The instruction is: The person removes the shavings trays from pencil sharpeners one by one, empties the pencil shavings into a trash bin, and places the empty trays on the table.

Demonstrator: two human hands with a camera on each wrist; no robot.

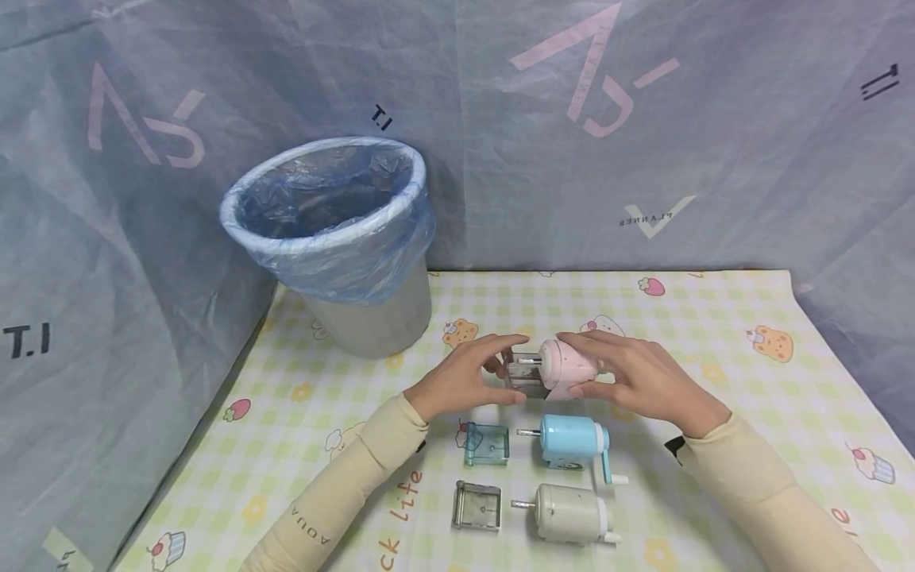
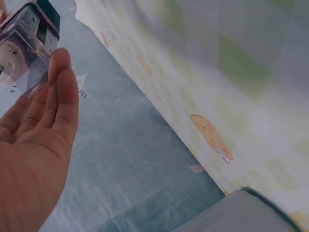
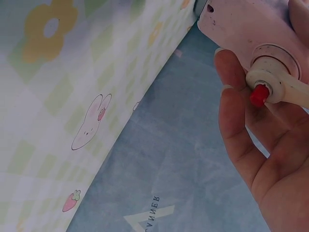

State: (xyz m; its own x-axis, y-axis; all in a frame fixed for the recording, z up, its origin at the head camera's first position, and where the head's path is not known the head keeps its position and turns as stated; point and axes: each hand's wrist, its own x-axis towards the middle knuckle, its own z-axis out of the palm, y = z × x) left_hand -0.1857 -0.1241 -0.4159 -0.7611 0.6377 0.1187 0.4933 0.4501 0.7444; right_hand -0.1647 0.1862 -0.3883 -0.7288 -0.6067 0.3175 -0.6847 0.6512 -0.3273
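My right hand (image 1: pixel 639 372) grips a pink crank pencil sharpener (image 1: pixel 569 365) by its crank end. In the right wrist view its cream crank (image 3: pixel 285 87) with a red tip lies by the fingers. With my left hand (image 1: pixel 465 375) I hold a clear shavings drawer (image 2: pixel 36 63) between thumb and fingers, up against the pink sharpener's front; how far it sits inside is hidden. Nearer to me lie a blue pencil sharpener (image 1: pixel 570 439) and a grey-beige pencil sharpener (image 1: pixel 569 512). Left of them are a teal clear drawer (image 1: pixel 488 443) and a grey clear drawer (image 1: pixel 478 506), each apart from its sharpener.
A grey bin (image 1: pixel 382 318) lined with a blue plastic bag (image 1: pixel 343 262) stands at the back left. A green checked tablecloth (image 1: pixel 750 413) covers the table. Blue-grey fabric (image 1: pixel 529 183) hangs behind and along the sides.
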